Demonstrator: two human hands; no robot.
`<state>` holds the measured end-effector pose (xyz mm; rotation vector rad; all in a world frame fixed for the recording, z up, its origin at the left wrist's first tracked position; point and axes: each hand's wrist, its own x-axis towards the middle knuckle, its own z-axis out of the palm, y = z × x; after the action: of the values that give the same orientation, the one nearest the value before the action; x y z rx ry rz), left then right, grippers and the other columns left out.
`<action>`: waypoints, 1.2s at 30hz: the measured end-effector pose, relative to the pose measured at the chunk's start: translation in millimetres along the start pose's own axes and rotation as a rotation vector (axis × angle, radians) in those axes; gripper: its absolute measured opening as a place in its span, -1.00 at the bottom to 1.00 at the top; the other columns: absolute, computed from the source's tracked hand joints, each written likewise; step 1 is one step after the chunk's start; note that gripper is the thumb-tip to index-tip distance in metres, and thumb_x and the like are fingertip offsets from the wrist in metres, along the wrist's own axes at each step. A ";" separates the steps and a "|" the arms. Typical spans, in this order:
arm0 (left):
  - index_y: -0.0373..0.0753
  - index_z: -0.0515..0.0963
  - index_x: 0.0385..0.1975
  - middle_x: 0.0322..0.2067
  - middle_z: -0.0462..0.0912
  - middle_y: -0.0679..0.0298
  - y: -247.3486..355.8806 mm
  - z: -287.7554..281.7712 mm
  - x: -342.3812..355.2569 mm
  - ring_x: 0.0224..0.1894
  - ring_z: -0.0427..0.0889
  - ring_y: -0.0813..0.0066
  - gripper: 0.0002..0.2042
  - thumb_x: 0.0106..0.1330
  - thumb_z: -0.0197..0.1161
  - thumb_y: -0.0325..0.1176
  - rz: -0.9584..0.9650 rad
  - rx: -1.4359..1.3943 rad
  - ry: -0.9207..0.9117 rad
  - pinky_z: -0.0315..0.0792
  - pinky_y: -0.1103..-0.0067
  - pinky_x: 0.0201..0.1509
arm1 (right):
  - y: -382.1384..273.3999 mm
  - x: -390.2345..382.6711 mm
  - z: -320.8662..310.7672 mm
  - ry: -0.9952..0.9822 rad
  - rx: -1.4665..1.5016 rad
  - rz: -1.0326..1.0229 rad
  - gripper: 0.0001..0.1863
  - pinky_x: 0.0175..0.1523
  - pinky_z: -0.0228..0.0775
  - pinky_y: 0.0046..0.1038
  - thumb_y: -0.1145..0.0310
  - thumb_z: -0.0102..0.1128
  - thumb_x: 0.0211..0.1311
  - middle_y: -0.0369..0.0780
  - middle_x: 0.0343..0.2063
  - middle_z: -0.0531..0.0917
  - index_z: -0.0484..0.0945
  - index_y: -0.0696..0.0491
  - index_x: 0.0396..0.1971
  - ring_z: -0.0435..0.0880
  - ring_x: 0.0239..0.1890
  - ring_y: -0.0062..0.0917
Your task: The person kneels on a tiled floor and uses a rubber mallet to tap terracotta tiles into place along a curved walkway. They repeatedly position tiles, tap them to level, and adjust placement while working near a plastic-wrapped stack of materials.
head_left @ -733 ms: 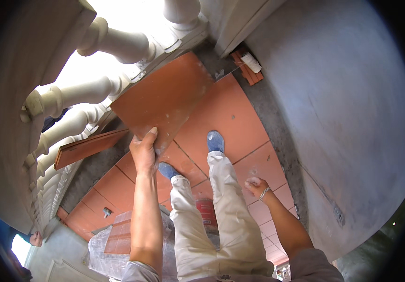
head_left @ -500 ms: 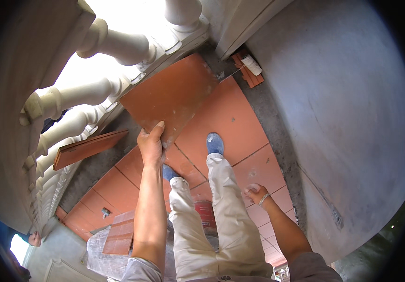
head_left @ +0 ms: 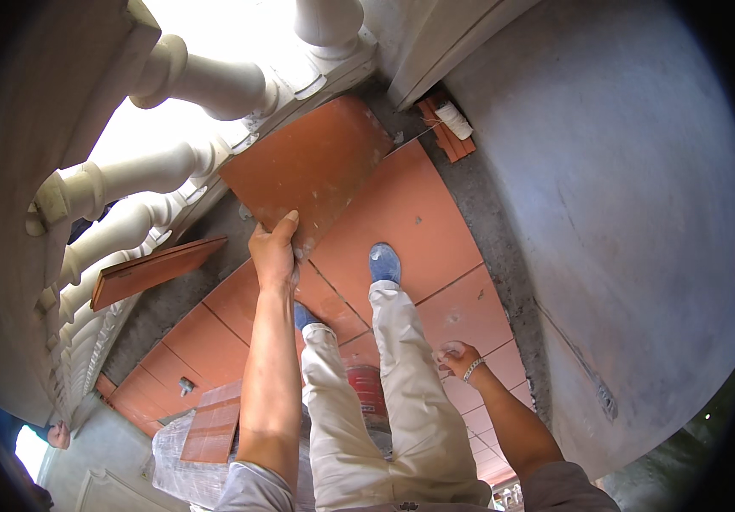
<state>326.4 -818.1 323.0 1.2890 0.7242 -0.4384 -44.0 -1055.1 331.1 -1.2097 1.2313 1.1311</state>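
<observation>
My left hand (head_left: pixel 274 253) grips the near corner of a large terracotta floor tile (head_left: pixel 312 162), thumb on top and the other fingers hidden beneath. The tile is held over the far left of the floor, beside the balustrade. Its far side comes close to the bare cement strip. Laid terracotta tiles (head_left: pixel 401 213) spread under and around my blue, dusty shoes (head_left: pixel 384 263). To the right of my legs hangs my right hand (head_left: pixel 459 357), its whitish, dusty fingers curled in. Whether anything is inside them cannot be made out.
Pale balusters (head_left: pixel 141 166) line the left; two stacked tiles (head_left: pixel 158 271) lean there. A string spool (head_left: pixel 454 120) sits on tile strips (head_left: pixel 446 136) by the grey wall (head_left: pixel 606 196). Behind me are a red bucket (head_left: pixel 367 389) and plastic-wrapped stack (head_left: pixel 175 461). Another person's hand (head_left: pixel 59 435) shows lower left.
The tile in my left hand has tilted slightly, its near left corner standing out more from the cement. My right hand has shifted a little left; the view has moved slightly.
</observation>
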 end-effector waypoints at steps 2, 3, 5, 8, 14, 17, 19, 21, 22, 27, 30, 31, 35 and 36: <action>-0.41 0.41 0.06 -0.08 0.60 0.12 -1.7 -1.2 3.0 -0.15 0.66 0.37 -0.62 0.24 0.25 -0.51 -0.001 -0.002 -0.011 0.59 0.48 -0.19 | -2.2 -0.9 -2.4 0.007 0.000 0.030 -0.60 -0.46 0.49 -0.58 0.21 0.35 0.24 -0.19 -0.31 0.74 0.55 0.15 -0.05 0.75 -0.32 -0.56; -0.38 0.40 0.06 -0.10 0.60 0.15 -2.6 -1.6 4.7 -0.17 0.66 0.37 -0.62 0.24 0.25 -0.51 0.005 -0.005 -0.017 0.62 0.46 -0.24 | -2.9 -1.3 -3.2 0.003 -0.001 0.008 -0.61 -0.46 0.50 -0.57 0.22 0.35 0.24 -0.18 -0.31 0.74 0.55 0.15 -0.06 0.75 -0.32 -0.55; -0.34 0.40 0.06 -0.12 0.60 0.18 -4.8 -2.0 6.9 -0.19 0.67 0.37 -0.63 0.24 0.25 -0.51 0.000 -0.001 -0.023 0.64 0.43 -0.31 | -3.8 -1.6 -3.8 0.004 0.034 0.031 -0.63 -0.45 0.51 -0.54 0.24 0.35 0.24 -0.17 -0.31 0.74 0.55 0.16 -0.07 0.75 -0.32 -0.54; -0.33 0.41 0.05 -0.13 0.60 0.18 -6.5 -1.9 8.0 -0.20 0.67 0.38 -0.63 0.24 0.26 -0.50 -0.021 0.005 -0.018 0.64 0.42 -0.34 | -4.6 -0.9 -3.0 0.011 0.054 0.026 -0.65 -0.38 0.55 -0.53 0.27 0.35 0.24 -0.17 -0.31 0.74 0.55 0.17 -0.08 0.75 -0.33 -0.53; -0.33 0.43 0.03 -0.15 0.61 0.18 -6.0 1.0 8.9 -0.21 0.67 0.37 -0.64 0.24 0.26 -0.49 -0.033 0.008 -0.002 0.62 0.42 -0.35 | -10.5 -1.0 -1.3 0.003 0.035 0.003 -0.68 -0.23 0.61 -0.52 0.33 0.32 0.25 -0.17 -0.31 0.73 0.55 0.22 -0.10 0.74 -0.33 -0.51; -0.33 0.43 0.03 -0.15 0.61 0.18 -5.6 3.1 9.6 -0.21 0.67 0.38 -0.65 0.24 0.26 -0.49 -0.013 -0.014 0.003 0.61 0.42 -0.35 | -14.0 -2.8 -2.2 0.005 0.071 0.024 -0.69 -0.21 0.62 -0.50 0.35 0.31 0.26 -0.16 -0.31 0.73 0.56 0.24 -0.11 0.74 -0.32 -0.50; -0.33 0.43 0.02 -0.14 0.61 0.17 -4.8 2.5 9.6 -0.20 0.67 0.38 -0.66 0.25 0.26 -0.48 -0.023 -0.002 0.002 0.61 0.43 -0.33 | -15.1 -3.7 -2.5 0.006 0.067 0.017 -0.70 -0.21 0.62 -0.50 0.36 0.30 0.27 -0.16 -0.31 0.73 0.56 0.24 -0.11 0.74 -0.31 -0.51; -0.33 0.43 0.03 -0.12 0.61 0.17 -3.1 -0.2 10.8 -0.19 0.67 0.37 -0.66 0.26 0.25 -0.47 -0.053 0.016 -0.004 0.61 0.44 -0.31 | -15.0 -3.9 -2.5 0.005 0.065 0.010 -0.71 -0.21 0.62 -0.51 0.36 0.29 0.27 -0.17 -0.31 0.73 0.56 0.23 -0.11 0.74 -0.31 -0.51; -0.33 0.43 0.03 -0.12 0.61 0.17 -2.6 -2.2 11.9 -0.19 0.67 0.37 -0.66 0.26 0.25 -0.46 -0.070 0.025 -0.007 0.61 0.44 -0.30 | -14.8 -3.8 -2.5 0.004 0.067 0.008 -0.71 -0.21 0.62 -0.51 0.36 0.29 0.28 -0.17 -0.31 0.73 0.56 0.22 -0.11 0.74 -0.32 -0.52; -0.34 0.43 0.07 -0.07 0.61 0.16 -6.9 -21.0 27.3 -0.14 0.65 0.38 -0.61 0.26 0.30 -0.44 -0.058 0.000 0.005 0.59 0.48 -0.21 | -14.3 -4.9 -5.6 0.005 0.037 0.029 -0.71 -0.27 0.60 -0.53 0.35 0.30 0.28 -0.18 -0.29 0.72 0.54 0.21 -0.10 0.73 -0.31 -0.54; -0.35 0.42 0.13 -0.03 0.60 0.17 -17.0 -43.8 40.6 -0.09 0.63 0.39 -0.55 0.27 0.33 -0.38 0.006 -0.011 -0.007 0.54 0.51 -0.09 | -16.6 -10.2 -4.6 -0.003 0.047 0.064 -0.71 -0.29 0.58 -0.53 0.35 0.29 0.28 -0.20 -0.29 0.71 0.54 0.20 -0.10 0.72 -0.31 -0.56; -0.35 0.41 0.15 -0.02 0.60 0.17 -21.2 -53.6 45.7 -0.07 0.63 0.40 -0.53 0.28 0.34 -0.35 0.020 -0.003 -0.002 0.53 0.52 -0.05 | -17.9 -12.5 -2.3 -0.013 0.090 0.068 -0.71 -0.30 0.57 -0.53 0.36 0.29 0.29 -0.21 -0.29 0.71 0.54 0.19 -0.09 0.72 -0.31 -0.57; -0.32 0.46 0.13 -0.06 0.64 0.23 -35.2 -104.8 71.8 -0.09 0.63 0.46 -0.56 0.35 0.30 -0.21 -0.016 0.217 0.057 0.50 0.59 -0.06 | -28.7 -19.0 27.4 -0.089 0.229 0.044 -0.71 -0.25 0.56 -0.55 0.40 0.26 0.31 -0.22 -0.28 0.70 0.53 0.18 -0.03 0.70 -0.30 -0.58; -0.34 0.47 0.13 -0.05 0.64 0.21 -40.2 -118.2 79.1 -0.10 0.63 0.45 -0.54 0.35 0.29 -0.18 -0.016 0.277 0.080 0.51 0.58 -0.09 | -33.0 -19.0 38.8 -0.138 0.217 -0.017 -0.70 -0.22 0.57 -0.54 0.41 0.25 0.31 -0.22 -0.27 0.70 0.52 0.18 -0.01 0.71 -0.27 -0.58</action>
<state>327.3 -706.0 226.6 1.5685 0.7600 -0.5155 -9.6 -1017.4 350.0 -0.9614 1.2024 1.0219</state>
